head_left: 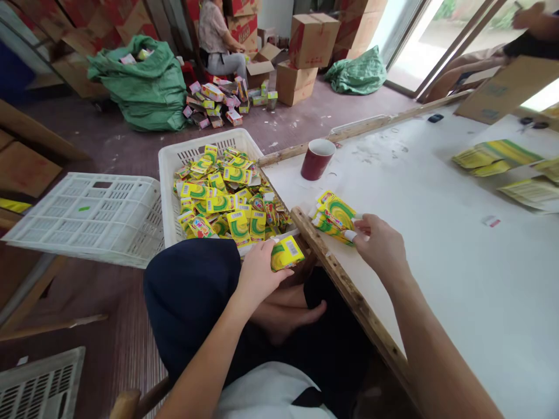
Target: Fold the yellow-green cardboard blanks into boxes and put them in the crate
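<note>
My left hand [262, 270] is closed around a small yellow and green carton [287, 254], above my lap beside the table edge. The carton's barcode side faces up. Over the white tabletop, the fingers of my right hand [379, 243] pinch the near end of a few yellow and green cartons [334, 214] that lie together. White bits show at those fingertips; whether they are carton flaps or finger covers I cannot make out. Left of the table, a white plastic crate [168, 206] is heaped with cartons of the same kind.
A dark red mug [318, 160] stands on the table [437, 244], which has a raised wooden edge [349, 297]. Flat yellow cartons [498, 156] lie at the far right. An overturned crate [87, 215] is at left. Beyond are green sacks [140, 87], loose boxes and a seated person [218, 38].
</note>
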The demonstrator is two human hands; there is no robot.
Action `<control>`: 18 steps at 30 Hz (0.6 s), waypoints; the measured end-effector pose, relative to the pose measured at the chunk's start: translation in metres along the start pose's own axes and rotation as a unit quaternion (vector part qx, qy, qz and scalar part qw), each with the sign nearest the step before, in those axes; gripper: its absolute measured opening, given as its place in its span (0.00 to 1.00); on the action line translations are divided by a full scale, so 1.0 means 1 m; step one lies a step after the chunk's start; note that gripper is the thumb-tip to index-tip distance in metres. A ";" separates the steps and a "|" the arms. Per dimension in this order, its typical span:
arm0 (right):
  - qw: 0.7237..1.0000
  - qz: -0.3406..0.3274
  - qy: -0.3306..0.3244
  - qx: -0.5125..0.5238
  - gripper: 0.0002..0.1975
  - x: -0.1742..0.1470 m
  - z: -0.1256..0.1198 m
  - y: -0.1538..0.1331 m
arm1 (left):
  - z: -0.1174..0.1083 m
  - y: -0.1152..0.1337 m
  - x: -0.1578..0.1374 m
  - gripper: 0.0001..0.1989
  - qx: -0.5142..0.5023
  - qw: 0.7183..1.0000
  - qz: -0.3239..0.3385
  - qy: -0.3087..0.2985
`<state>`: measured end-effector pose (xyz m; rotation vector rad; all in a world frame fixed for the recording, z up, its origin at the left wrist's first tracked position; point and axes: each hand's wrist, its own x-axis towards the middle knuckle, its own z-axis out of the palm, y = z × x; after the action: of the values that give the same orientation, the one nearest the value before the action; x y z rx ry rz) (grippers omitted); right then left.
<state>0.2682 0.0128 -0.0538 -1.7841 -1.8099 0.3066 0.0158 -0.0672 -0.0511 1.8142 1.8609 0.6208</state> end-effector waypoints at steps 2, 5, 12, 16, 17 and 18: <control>1.000 -0.004 0.001 -0.021 0.12 -0.001 0.005 -0.001 | 0.001 -0.001 0.014 0.29 0.011 0.999 -0.025 0.046; 0.999 -0.002 0.003 -0.032 0.10 -0.002 0.007 -0.005 | 0.006 0.000 0.043 0.31 0.036 0.989 -0.059 0.128; 0.997 0.065 0.019 0.027 0.13 -0.002 -0.004 -0.019 | 0.029 0.010 0.041 0.26 -0.133 0.981 0.022 0.136; 0.975 0.064 0.048 0.208 0.16 -0.022 -0.019 -0.044 | 0.031 0.023 0.012 0.28 -0.413 0.909 0.053 0.027; 0.962 0.053 0.030 0.265 0.16 -0.030 -0.020 -0.053 | 0.029 0.029 0.009 0.31 -0.487 0.872 0.049 0.010; 0.946 0.044 -0.006 0.321 0.16 -0.040 -0.020 -0.063 | 0.027 0.036 0.007 0.34 -0.553 0.832 0.042 -0.003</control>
<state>0.2239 -0.0353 -0.0131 -1.3893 -1.4090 0.8369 0.0604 -0.0593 -0.0502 1.0652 0.9705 1.3502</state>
